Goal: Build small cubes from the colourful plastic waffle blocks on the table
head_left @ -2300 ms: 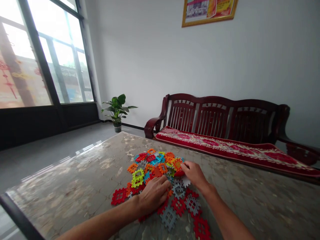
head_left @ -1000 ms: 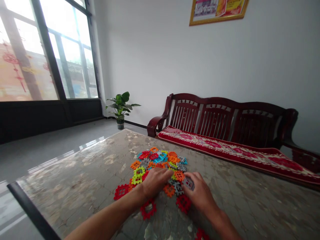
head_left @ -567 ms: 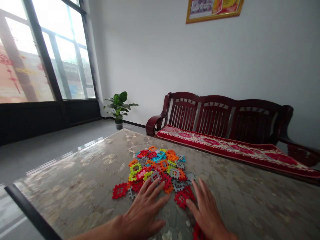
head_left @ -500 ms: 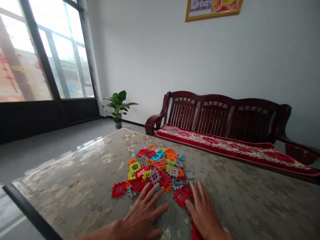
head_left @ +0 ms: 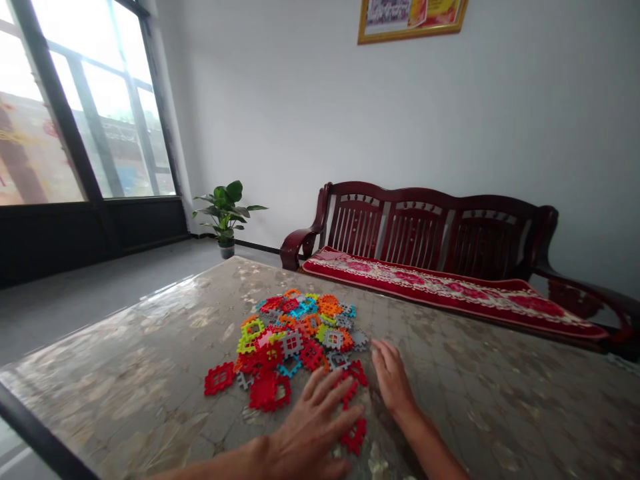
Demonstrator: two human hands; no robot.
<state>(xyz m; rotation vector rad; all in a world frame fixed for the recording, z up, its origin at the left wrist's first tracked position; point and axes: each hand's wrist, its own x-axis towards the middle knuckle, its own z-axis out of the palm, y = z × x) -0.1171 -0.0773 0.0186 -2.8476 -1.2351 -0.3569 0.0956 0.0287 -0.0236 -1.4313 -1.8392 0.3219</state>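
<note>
A heap of toothed plastic building tiles (head_left: 291,342) in red, orange, yellow-green, blue and grey lies on the table. My left hand (head_left: 317,423) is open, its fingers spread over red tiles at the near right of the heap and partly hiding them. One red tile (head_left: 353,437) shows beside its thumb side. My right hand (head_left: 393,377) is at the heap's right edge, fingers stretched out near a grey tile (head_left: 360,340); it holds nothing I can see. Toward the near left lie a solid red tile (head_left: 263,390) and a red window tile (head_left: 219,379).
The patterned, glossy tabletop (head_left: 165,360) extends on both sides of the heap. Beyond it stands a dark wooden bench (head_left: 417,220) with a red floral cover (head_left: 440,287). A potted plant (head_left: 227,210) is on the floor near the large window (head_left: 100,113).
My right hand has gone forward from the near red tiles to the heap's right edge. My left hand has shifted right, uncovering a solid red tile. The camera view has turned slightly right.
</note>
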